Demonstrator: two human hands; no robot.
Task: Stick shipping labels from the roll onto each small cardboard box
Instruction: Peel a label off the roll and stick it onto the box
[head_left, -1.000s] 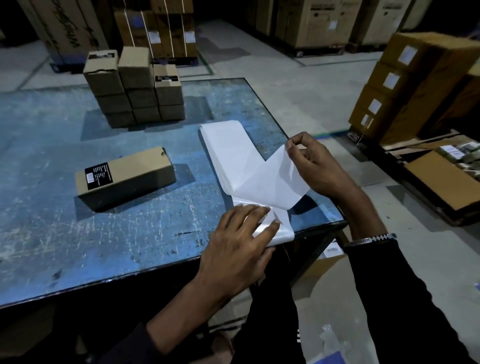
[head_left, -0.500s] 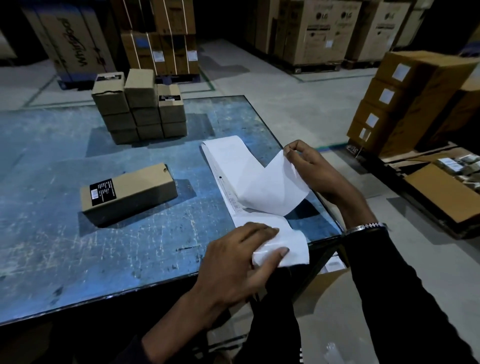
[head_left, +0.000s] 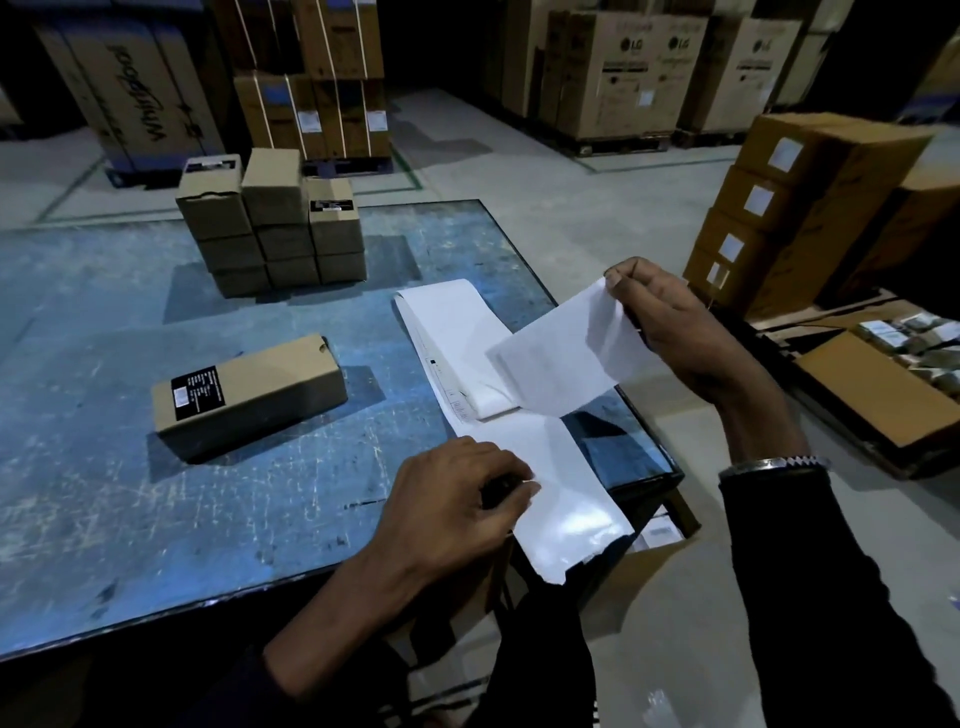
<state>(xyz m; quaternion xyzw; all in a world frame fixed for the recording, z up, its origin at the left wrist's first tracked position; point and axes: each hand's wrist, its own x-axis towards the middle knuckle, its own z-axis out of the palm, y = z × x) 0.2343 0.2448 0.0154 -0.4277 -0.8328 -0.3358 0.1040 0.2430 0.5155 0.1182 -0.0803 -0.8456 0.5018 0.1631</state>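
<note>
Nearest the camera, the left hand (head_left: 457, 514) lies on the near right corner of the blue table (head_left: 104, 519), its fingers curled down and gripping the white backing strip (head_left: 566, 499), whose torn, glossy end hangs over the table edge. Just beyond it, the right hand (head_left: 680, 332) is raised above the table's right edge, thumb and fingers pinching the top corner of a white label (head_left: 566, 353); the sheet slopes down from that grip to the strip and is mostly lifted off it. A metal bracelet (head_left: 774, 463) sits at that wrist above a dark sleeve. The rest of the label strip (head_left: 447, 322) lies flat on the table, running away from the hands toward the far edge. To the left of the strip, well apart from both hands, one small cardboard box (head_left: 249, 395) lies on its side with a black sticker on its end face. Farther back on the table stands a stack of small boxes (head_left: 270, 228), three columns wide. Off the table to the right, larger brown cartons (head_left: 810, 208) bearing white labels are piled up, and big appliance cartons (head_left: 649, 73) stand on the floor at the back.
</note>
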